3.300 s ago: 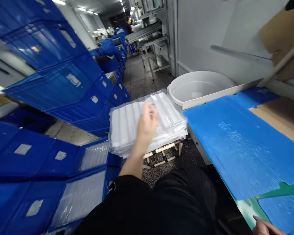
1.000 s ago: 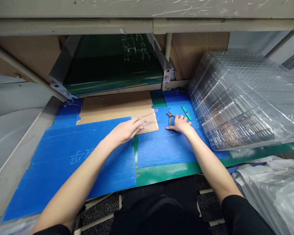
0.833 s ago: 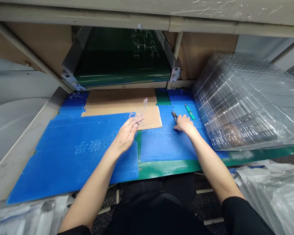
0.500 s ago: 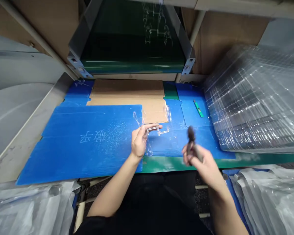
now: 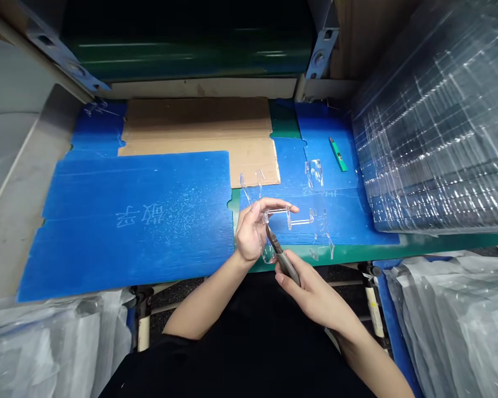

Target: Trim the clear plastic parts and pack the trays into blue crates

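Two-handed trimming grip over the bench. The left hand pinches a clear, branched, rigid plastic frame between thumb and fingers; its arms spread above, below and to the right of that grip. The right hand is closed around the grey handles of a pair of dark metal pliers, which slant up and left from the palm so that the tips lie at the frame, just beside the left thumb; whether they touch plastic or are parted cannot be told. Beneath both grips lie smooth blue sheets; a slim green utility knife rests beyond the right hand, up and to the right, near a tall stack of clear plastic trays. Good practice, as judged here: the pinch should be firm but light, since thin clear arms may crack if bent; the tips should meet the plastic squarely, without twisting, and be checked by eye, clear material being hard to see; the left fingertips should sit behind the line of closure
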The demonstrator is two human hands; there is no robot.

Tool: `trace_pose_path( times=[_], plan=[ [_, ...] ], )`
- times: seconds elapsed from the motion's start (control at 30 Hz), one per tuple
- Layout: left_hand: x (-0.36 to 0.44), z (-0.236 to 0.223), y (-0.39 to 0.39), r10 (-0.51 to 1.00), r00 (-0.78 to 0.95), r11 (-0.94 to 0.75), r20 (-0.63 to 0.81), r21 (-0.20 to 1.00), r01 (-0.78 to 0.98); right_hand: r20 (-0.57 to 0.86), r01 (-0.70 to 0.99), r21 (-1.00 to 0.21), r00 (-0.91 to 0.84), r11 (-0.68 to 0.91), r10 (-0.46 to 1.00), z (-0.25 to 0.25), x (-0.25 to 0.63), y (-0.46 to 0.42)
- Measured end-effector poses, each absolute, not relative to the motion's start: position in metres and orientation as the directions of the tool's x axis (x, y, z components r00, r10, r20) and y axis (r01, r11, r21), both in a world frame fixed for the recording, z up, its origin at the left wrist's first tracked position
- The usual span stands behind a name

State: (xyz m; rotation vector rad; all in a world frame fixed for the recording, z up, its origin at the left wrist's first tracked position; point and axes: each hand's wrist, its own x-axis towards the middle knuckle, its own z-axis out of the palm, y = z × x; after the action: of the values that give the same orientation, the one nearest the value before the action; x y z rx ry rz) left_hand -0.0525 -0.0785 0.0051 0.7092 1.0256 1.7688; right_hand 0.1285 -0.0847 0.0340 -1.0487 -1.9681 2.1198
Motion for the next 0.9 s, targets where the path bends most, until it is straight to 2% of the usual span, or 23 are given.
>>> trace_pose_path(
  times=[0.2, 0.43, 0.77, 0.9],
  plan=[
    [-0.05, 0.006, -0.077, 0.943, -0.332, -0.184, 0.009, 0.846, -0.5, -0.407, 0.365, -0.912, -0.756, -0.186, 0.513, 0.03, 0.131, -0.087],
    [-0.048, 0.01, -0.077, 0.93, -0.364, -0.139, -0.054, 0.866, -0.481, -0.415, 0.387, -0.908, -0.765, -0.164, 0.492, 0.031, 0.132, -0.085],
    [-0.045, 0.005, -0.081, 0.951, -0.307, -0.179, 0.016, 0.84, -0.511, -0.406, 0.373, -0.912, -0.761, -0.17, 0.506, 0.026, 0.132, -0.087],
    [-0.045, 0.005, -0.081, 0.952, -0.304, -0.144, -0.018, 0.852, -0.503, -0.421, 0.389, -0.905, -0.769, -0.171, 0.481, 0.024, 0.135, -0.086]
  ],
)
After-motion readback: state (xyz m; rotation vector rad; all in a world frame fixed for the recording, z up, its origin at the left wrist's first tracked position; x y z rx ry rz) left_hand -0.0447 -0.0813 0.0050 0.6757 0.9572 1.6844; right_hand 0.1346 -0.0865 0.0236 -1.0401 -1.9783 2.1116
